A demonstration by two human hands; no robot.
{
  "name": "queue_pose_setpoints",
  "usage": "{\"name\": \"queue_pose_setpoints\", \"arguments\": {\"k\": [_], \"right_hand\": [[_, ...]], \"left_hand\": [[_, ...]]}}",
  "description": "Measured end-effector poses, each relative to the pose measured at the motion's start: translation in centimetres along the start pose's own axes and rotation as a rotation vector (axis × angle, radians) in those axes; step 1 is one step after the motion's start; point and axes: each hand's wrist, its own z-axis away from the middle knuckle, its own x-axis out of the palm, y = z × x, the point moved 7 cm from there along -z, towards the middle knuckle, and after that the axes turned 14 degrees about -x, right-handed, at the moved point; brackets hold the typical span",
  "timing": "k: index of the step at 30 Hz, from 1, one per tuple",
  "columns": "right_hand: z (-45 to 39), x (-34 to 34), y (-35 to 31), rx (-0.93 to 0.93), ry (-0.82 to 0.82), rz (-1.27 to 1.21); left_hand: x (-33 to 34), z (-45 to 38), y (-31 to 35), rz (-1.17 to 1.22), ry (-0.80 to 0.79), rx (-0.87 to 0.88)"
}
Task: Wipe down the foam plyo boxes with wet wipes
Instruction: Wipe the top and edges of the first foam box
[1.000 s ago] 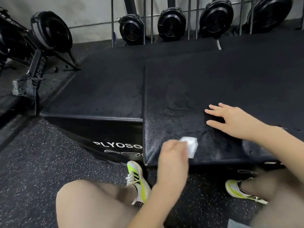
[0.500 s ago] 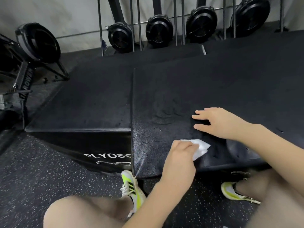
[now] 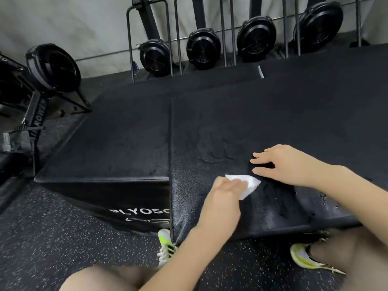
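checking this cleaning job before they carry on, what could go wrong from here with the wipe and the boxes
1. The left hand works a small folded wet wipe close to the near edge of the taller plyo box; much of its top could be missed.
2. The right hand lies flat on the top, so the patch beneath may go unwiped.
3. Wet streaks near the right forearm could leave the surface slippery.

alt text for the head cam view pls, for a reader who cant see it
A person's left hand presses a white wet wipe on the top of a black foam plyo box, while the right hand rests flat beside it. A lower box sits alongside, rowing machines behind.
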Motion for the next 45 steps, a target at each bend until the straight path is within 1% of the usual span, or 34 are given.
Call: {"name": "queue_pose_setpoints", "arguments": {"k": [2, 4, 6, 8, 12, 14, 15, 17, 19, 21, 22, 23, 24, 25, 27, 29, 31, 32, 33, 35, 36, 37, 38, 39, 40, 42, 43, 44, 45], "right_hand": [[-0.2, -0.9, 0.1, 0.002, 0.03, -0.017], [-0.8, -1.6, 0.7, 0.012, 0.067, 0.02], [-2.0, -2.0, 1.4, 0.011, 0.071, 0.072], [-3.4, -2.1, 2.0, 0.016, 0.045, 0.064], [-6.0, -1.9, 1.7, -0.016, 0.004, -0.01], [-6.8, -1.5, 1.5, -0.019, -0.014, -0.045], [-7.1, -1.1, 1.6, -0.013, -0.043, -0.047], [-7.3, -0.3, 1.9, -0.003, -0.101, -0.036], [-7.4, -0.1, 2.2, 0.004, -0.109, -0.04], [-7.5, -0.1, 2.3, 0.01, -0.113, -0.045], [-7.6, 0.0, 2.3, 0.014, -0.12, -0.04], [-7.6, 0.0, 2.3, 0.018, -0.126, -0.035], [-7.7, 0.0, 2.2, 0.024, -0.132, -0.031], [-7.8, 0.0, 2.2, 0.025, -0.138, -0.026], [-7.8, -0.1, 2.1, 0.022, -0.148, -0.013], [-7.8, -0.1, 2.0, 0.025, -0.163, -0.015], [-7.9, -0.1, 1.9, 0.031, -0.18, -0.008], [-7.9, -0.2, 1.9, 0.032, -0.188, 0.002], [-8.0, -0.3, 1.8, 0.033, -0.196, 0.01], [-8.1, -0.4, 1.7, 0.037, -0.208, 0.014], [-8.1, -0.4, 1.6, 0.039, -0.213, 0.014], [-8.1, -0.4, 1.6, 0.04, -0.219, 0.013], [-8.1, -0.3, 1.6, 0.04, -0.224, 0.011], [-8.1, -0.3, 1.7, 0.041, -0.227, 0.009], [-8.2, -0.3, 1.7, 0.039, -0.23, 0.013], [-8.2, -0.3, 1.7, 0.033, -0.235, 0.032], [-8.2, -0.3, 1.6, 0.031, -0.239, 0.04], [-8.3, -0.3, 1.6, 0.029, -0.244, 0.047], [-8.2, -0.4, 1.6, 0.029, -0.25, 0.051]], "left_hand": [[-1.5, -1.7, -3.2, 0.087, 0.024, -0.097], [-3.6, -3.9, -5.8, 0.208, 0.014, -0.246], [-4.6, -5.3, -6.1, 0.143, 0.046, -0.325], [-4.3, -5.7, -4.1, 0.053, 0.081, -0.263], [-0.5, -4.1, 0.0, -0.032, 0.006, -0.013], [-0.1, -4.3, -0.7, -0.016, 0.0, 0.046], [-0.2, -4.9, -1.9, 0.001, 0.017, 0.033], [-0.8, -6.5, -4.3, 0.001, 0.001, -0.059], [-1.5, -8.3, -6.8, -0.002, 0.004, -0.187], [-2.2, -9.5, -8.1, 0.044, 0.001, -0.354], [-2.3, -9.8, -8.0, 0.026, -0.002, -0.388], [-2.3, -9.9, -7.2, -0.016, 0.026, -0.341], [-2.1, -9.8, -5.9, -0.04, 0.036, -0.245], [-1.2, -9.3, -4.7, -0.063, 0.011, -0.115], [0.0, -7.9, -3.4, -0.063, -0.077, 0.082], [-0.6, -8.1, -4.0, 0.0, -0.095, 0.162], [-0.9, -9.7, -6.5, -0.028, -0.069, 0.098], [-1.3, -10.8, -8.1, -0.025, -0.087, 0.002], [-1.7, -12.0, -9.2, -0.014, -0.09, -0.04], [-2.3, -14.2, -11.7, 0.056, -0.084, -0.242], [-2.1, -14.9, -12.0, 0.069, -0.094, -0.315], [-2.0, -15.2, -11.7, 0.026, -0.081, -0.372], [-2.3, -15.1, -10.6, 0.0, -0.05, -0.373], [-1.9, -14.7, -9.1, -0.02, -0.047, -0.332], [-1.1, -13.9, -7.2, -0.004, -0.073, -0.237], [0.2, -12.1, -3.8, 0.005, -0.122, 0.039], [0.7, -11.6, -3.4, -0.005, -0.147, 0.139], [0.7, -11.9, -3.5, -0.024, -0.163, 0.178], [0.3, -12.6, -4.3, -0.067, -0.149, 0.164]]}}
